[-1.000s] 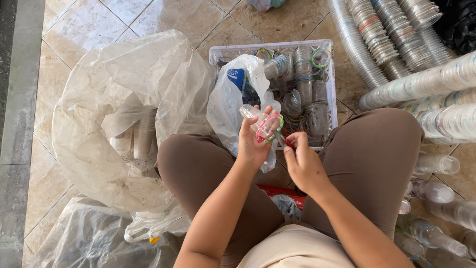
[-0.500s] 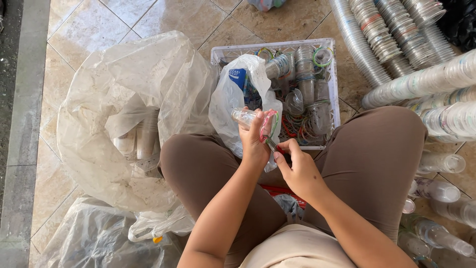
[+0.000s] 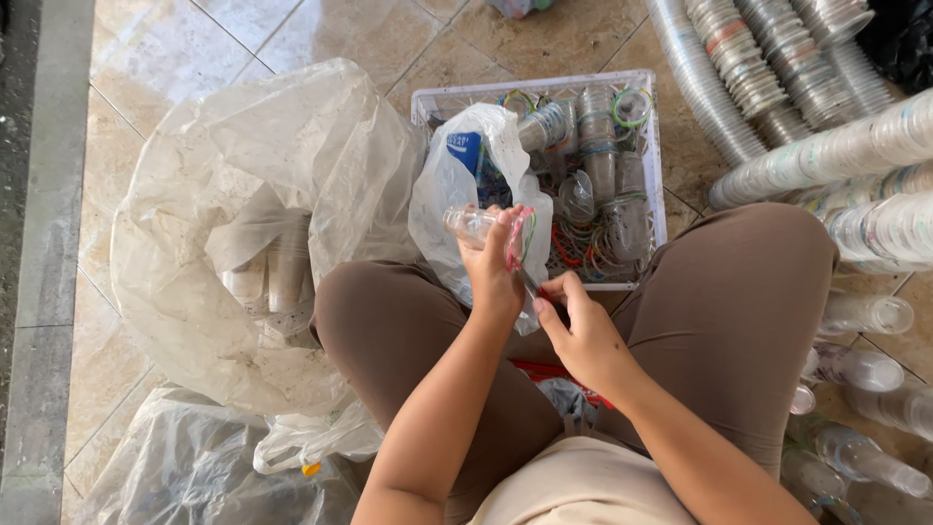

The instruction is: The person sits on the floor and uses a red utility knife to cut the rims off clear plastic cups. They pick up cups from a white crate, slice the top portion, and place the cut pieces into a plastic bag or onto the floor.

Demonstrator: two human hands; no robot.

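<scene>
My left hand (image 3: 494,262) grips a clear plastic cup (image 3: 473,225) lying sideways, its rim ringed in pink and green (image 3: 518,236). My right hand (image 3: 575,326) pinches a small dark blade (image 3: 531,285) just under that rim. Both hands hover over my knees, in front of a white plastic crate (image 3: 651,146) holding cut cups and coloured rim rings. A small white plastic bag (image 3: 452,185) hangs at the crate's near left corner, right behind the cup.
A large clear sack (image 3: 243,224) with stacked cups stands at the left. More clear bags (image 3: 194,467) lie at the lower left. Long stacks of clear cups (image 3: 826,156) fill the right and upper right. Loose cups (image 3: 865,369) lie beside my right leg on the tile floor.
The cup has turned in my left hand and sits slightly lower and further left. My right hand has closed in on the cup's rim with the blade.
</scene>
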